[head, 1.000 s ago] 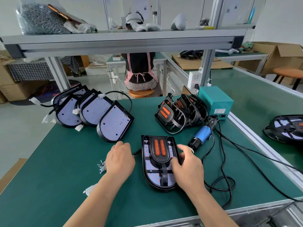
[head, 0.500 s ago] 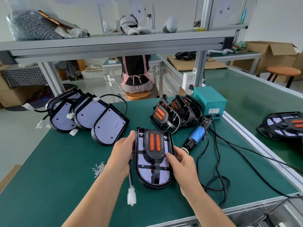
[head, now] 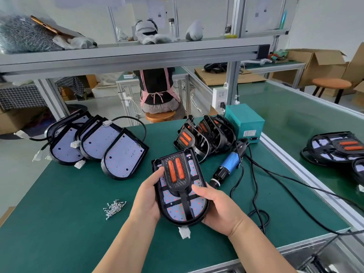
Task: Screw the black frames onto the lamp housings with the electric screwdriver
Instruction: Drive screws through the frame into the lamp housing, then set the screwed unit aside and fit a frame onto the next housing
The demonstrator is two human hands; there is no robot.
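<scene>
Both hands hold one lamp housing (head: 175,211) up off the green worktop (head: 59,223), tilted toward the person, probably to check how the black frame (head: 178,172) sits on it before fastening. The left hand (head: 146,201) grips the left edge, fingers (head: 158,172) curled round the rim; the right hand (head: 218,207) clasps the right side, thumb pressing the frame down; the electric screwdriver (head: 228,166) lies untouched just to the right; loose screws (head: 114,206) wait within reach on the left; bare housings (head: 124,156) lean in a row behind.
</scene>
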